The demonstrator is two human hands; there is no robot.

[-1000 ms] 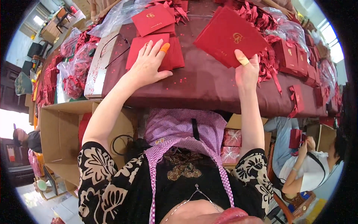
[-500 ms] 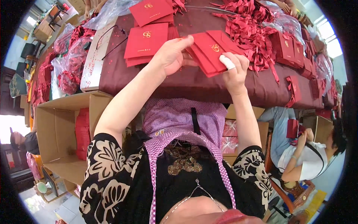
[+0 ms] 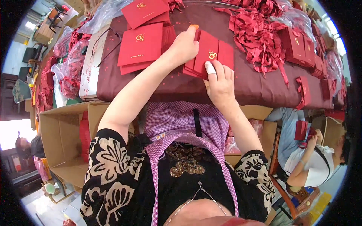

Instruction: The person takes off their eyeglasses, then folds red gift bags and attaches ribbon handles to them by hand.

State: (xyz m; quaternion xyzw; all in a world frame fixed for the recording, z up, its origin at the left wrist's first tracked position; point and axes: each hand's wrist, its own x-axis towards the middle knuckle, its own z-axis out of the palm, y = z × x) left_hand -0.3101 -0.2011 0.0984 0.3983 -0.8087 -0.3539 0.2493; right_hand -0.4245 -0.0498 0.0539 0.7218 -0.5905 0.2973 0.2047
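Left hand (image 3: 185,46): mine, curled, orange-capped digit by the folders' far left edge; grip hidden, cannot tell.
Right hand (image 3: 221,83): mine, half-closed, one digit white-wrapped, holding the near edge.
Red folders (image 3: 224,52): between my hands, on the counter (image 3: 169,89).
Left: red stack (image 3: 139,47).
Right: ribbon heap (image 3: 258,43).

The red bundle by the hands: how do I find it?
Look at the maroon tablecloth, beyond the purple checked apron. The red bundle is right of a red stack; only this has the right hand on it, one finger wrapped in white.
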